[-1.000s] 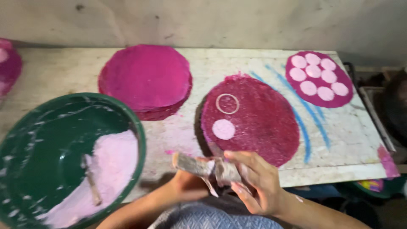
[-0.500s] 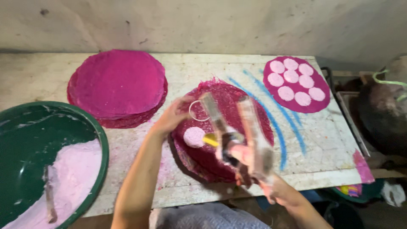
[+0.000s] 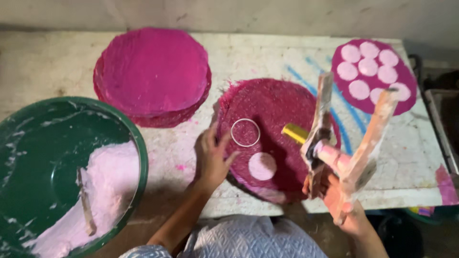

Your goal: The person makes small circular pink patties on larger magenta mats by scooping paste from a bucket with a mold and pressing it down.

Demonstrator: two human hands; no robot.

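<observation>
Magenta round fibre mat [image 3: 282, 110] lies at frame centre; the left hand [image 3: 212, 157], fingers spread, touches its edge beside a thin metal ring [image 3: 245, 132]. The right hand [image 3: 342, 200] grips a paste-caked forked wooden tool [image 3: 351, 143]. A green basin [image 3: 52, 157] sits lower left.

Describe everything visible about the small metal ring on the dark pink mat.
The ring is a thin, pale, metal-looking hoop, open in the middle so the mat shows through. It lies flat on the upper left part of the round, rough-textured dark pink mat, above and left of a pale pink disc. The left hand rests just beside its left edge, fingertips close by; whether they touch it cannot be told.
</observation>
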